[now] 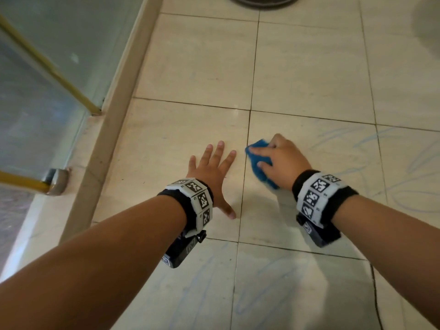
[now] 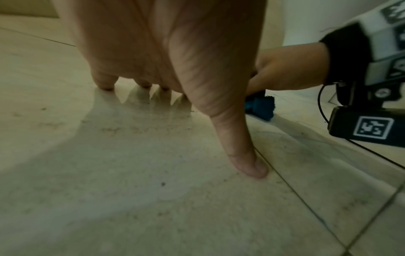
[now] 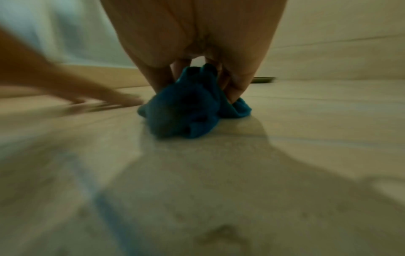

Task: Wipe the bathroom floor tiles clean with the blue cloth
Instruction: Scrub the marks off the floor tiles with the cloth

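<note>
Right hand (image 1: 281, 160) grips blue cloth (image 1: 258, 160) on beige tiles (image 1: 309, 67) (blue streaks); left hand (image 1: 212, 170) flat, splayed.

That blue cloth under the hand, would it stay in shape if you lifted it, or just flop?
Probably flop: the blue cloth lies bunched in soft folds where the right hand grips it. It looks light for its size. Pushed along the glossy floor tiles, it should slide easily.
</note>
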`<state>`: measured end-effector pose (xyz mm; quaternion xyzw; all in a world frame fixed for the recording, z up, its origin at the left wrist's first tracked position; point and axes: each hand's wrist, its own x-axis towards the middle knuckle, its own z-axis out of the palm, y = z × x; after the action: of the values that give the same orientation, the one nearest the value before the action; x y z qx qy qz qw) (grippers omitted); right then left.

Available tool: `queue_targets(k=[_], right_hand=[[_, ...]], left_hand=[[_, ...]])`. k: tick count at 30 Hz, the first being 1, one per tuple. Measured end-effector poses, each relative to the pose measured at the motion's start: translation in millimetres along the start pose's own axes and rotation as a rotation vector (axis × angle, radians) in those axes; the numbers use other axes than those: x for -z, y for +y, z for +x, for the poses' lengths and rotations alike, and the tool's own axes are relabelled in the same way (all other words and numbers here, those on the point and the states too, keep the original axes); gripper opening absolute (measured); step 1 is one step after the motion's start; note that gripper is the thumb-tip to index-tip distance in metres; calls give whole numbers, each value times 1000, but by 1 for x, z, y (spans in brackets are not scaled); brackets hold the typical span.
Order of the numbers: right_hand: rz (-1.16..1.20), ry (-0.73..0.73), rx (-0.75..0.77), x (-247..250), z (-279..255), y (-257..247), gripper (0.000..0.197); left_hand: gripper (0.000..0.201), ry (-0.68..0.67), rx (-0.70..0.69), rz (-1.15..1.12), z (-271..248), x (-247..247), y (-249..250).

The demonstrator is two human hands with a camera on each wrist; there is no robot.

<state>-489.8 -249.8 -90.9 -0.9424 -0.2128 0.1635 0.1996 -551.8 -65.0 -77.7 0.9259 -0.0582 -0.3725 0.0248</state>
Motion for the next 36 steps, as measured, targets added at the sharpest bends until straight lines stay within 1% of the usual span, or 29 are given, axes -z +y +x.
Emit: queue_targets(k=[1,2,3,4,6,7,8,9,12,13,14,15,18,19,20,21,22,23,25,26,27,28,29,30,31,32,33,35,36], right_hand=[[48,57,-106,1,4,4,40],[55,75,-148,-1,4,3,40],[50,48,-127,-5,-3,-1,40],[41,0,-34,-11,-13,-9,40],[-13,-127,240,-17,-38,-24,43],[-44,-188,327,-16,-43,-24,45],[-59,-220,334,-11,-40,-20,45],[-51,-215,266,-5,-32,-14,44],[-31,-44,-85,9,-11,4,44],[-110,-16,-141,10,-11,1,45],[-217,-24,-134,8,-14,-4,46],[-289,-63,-75,6,-21,-13,48],[-333,-182,238,-8,-53,-36,50],[-317,-197,306,-10,-58,-35,49],[-311,-210,336,-8,-58,-33,49],[-312,-206,325,-7,-54,-27,48],[-315,-186,264,-5,-47,-21,47],[-330,-144,175,-3,-39,-15,47],[-309,-83,-14,1,-29,-19,48],[-288,-82,-57,-3,-30,-28,49],[-268,-100,-14,-9,-33,-39,51],[-257,-126,98,-17,-41,-53,52],[-258,-162,242,-25,-50,-62,52],[-261,-217,347,-28,-53,-67,51],[-229,-241,374,-26,-49,-65,48],[-182,-236,315,-22,-40,-59,45],[-136,-193,218,-20,-29,-49,42],[-65,-58,1,-12,-12,-30,36],[-60,-44,-30,-11,-12,-29,32]], left_hand=[[149,0,1,-1,0,0,0],[149,1,1,0,0,1,0],[149,2,0,3,-1,1,0],[148,3,-1,7,-1,0,0],[148,7,-1,8,-1,0,1],[148,9,-1,7,-1,0,0],[148,10,0,7,0,0,0],[148,9,0,7,0,0,0],[149,8,-2,6,-1,1,0],[149,10,-1,8,-1,1,1],[149,11,-1,11,-2,2,1],[148,12,-3,13,-3,4,1],[146,38,-21,-5,-6,7,-4],[145,54,-21,-12,-9,6,-7],[146,67,-15,-18,-13,4,-10],[146,68,-7,-18,-17,-1,-12],[147,56,-1,-13,-21,-5,-14],[148,33,1,-5,-23,-9,-16],[148,-9,-5,14,-26,-14,-19],[148,-16,-7,22,-26,-14,-20],[148,-18,-8,29,-25,-14,-21],[148,-15,-8,34,-24,-14,-21],[147,-7,-6,40,-23,-14,-21],[147,-1,-5,46,-23,-14,-21],[146,-1,-5,48,-24,-14,-21],[146,-6,-4,45,-24,-14,-21],[147,-11,-1,39,-24,-13,-20],[148,-18,9,30,-25,-12,-20],[149,-20,11,24,-25,-11,-20]])
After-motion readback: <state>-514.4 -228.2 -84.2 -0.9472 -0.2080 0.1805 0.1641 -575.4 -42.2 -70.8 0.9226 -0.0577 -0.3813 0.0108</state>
